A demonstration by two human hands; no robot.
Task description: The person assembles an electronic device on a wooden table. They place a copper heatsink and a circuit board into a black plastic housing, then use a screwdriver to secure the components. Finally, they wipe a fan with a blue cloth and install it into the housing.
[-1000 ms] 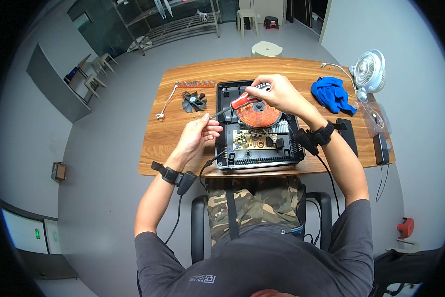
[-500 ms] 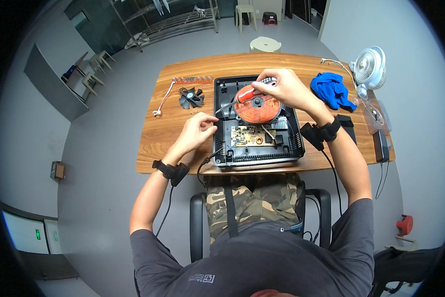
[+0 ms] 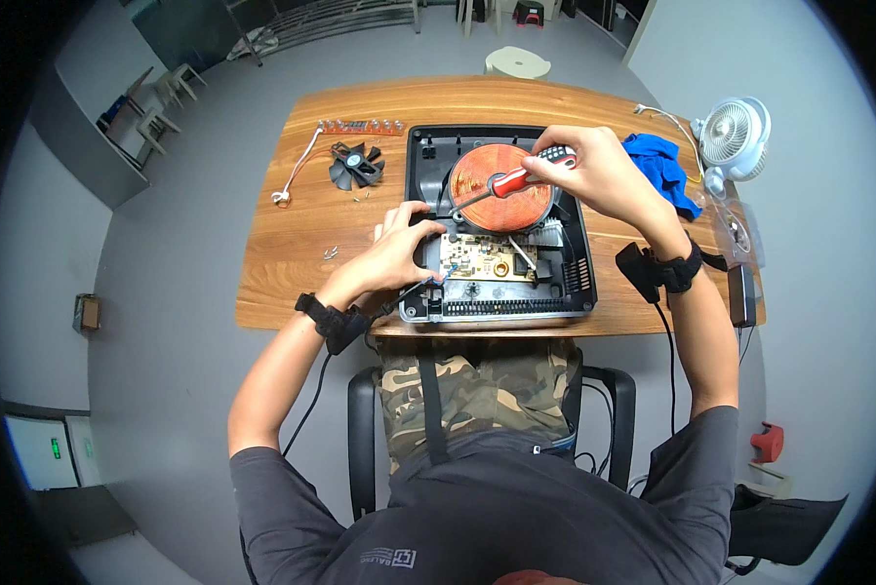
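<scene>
My right hand is closed round the red, white and black handle of a screwdriver. Its shaft slants down to the left across the round copper coil, with the tip by the coil's lower left edge. The coil sits in the open black housing of an induction cooker. Below it lies a tan circuit board with small parts on it. My left hand rests over the housing's left side, fingers spread, thumb and fingertips near the board's left end; what the fingertips touch is partly hidden.
Left of the housing lie a black fan, a narrow strip board with a white cable, and several small screws. A blue cloth, a white desk fan and a black box are on the right.
My left hand has moved right and over the housing's side, its fingers spreading. The screwdriver tip has shifted from the housing's left side to the coil's lower left edge.
</scene>
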